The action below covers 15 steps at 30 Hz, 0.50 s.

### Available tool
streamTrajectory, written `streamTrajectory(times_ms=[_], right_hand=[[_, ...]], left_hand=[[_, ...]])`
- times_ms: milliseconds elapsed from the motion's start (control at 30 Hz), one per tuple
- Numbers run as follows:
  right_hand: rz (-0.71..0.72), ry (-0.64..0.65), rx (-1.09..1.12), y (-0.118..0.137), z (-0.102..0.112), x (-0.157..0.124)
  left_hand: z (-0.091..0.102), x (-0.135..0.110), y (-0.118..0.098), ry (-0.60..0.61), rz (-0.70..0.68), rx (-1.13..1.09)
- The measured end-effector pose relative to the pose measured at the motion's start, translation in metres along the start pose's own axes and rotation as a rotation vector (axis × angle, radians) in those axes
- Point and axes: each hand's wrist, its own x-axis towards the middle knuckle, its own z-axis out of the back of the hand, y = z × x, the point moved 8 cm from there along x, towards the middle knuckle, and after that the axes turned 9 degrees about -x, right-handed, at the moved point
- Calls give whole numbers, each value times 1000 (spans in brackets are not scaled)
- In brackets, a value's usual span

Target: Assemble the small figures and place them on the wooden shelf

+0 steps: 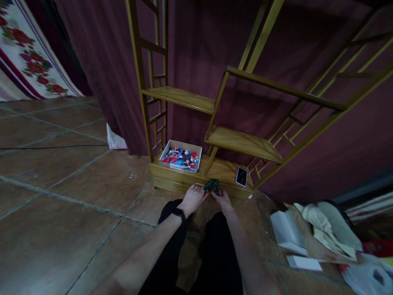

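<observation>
Between my two hands is a small dark green, crumpled-looking thing (212,185); its kind is too small and dark to make out. My left hand (196,195), with a black band on the wrist, has its fingers closed on the green thing's left side. From the right, my right hand (222,199) pinches its other side. Both hands are in front of the low wooden base of a shelf unit (172,177). A shallow cardboard box (199,157) full of small colourful pieces stands on that base, just beyond my left hand.
A phone (241,177) lies on the base at the right. Wooden shelves (245,141) jut out above it. White boxes (287,231) and a pale cloth (325,229) lie on the floor at right. A thin cable (55,147) crosses the tiles at left, near the dark curtain (101,82).
</observation>
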Motion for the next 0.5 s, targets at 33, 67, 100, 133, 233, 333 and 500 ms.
streamTrajectory(times_ms=[33,67,100,133,233,333,500], right_hand=[[-33,11,21,-2,-2,0],[-68,31,46,-3,-3,0],[-90,47,65,-5,-5,0],[-104,55,81,-6,-5,0],[-136,44,124,-11,-4,2],[-158,46,125,-16,-5,4],[-173,39,122,-22,-6,6]], left_hand=[[-1,1,1,10,11,-4],[-2,1,3,23,28,-12],[-2,2,4,36,49,-25],[-3,2,6,51,76,-44],[-6,3,14,104,200,-109],[-11,2,24,157,348,-188],[-16,0,26,182,388,-211]])
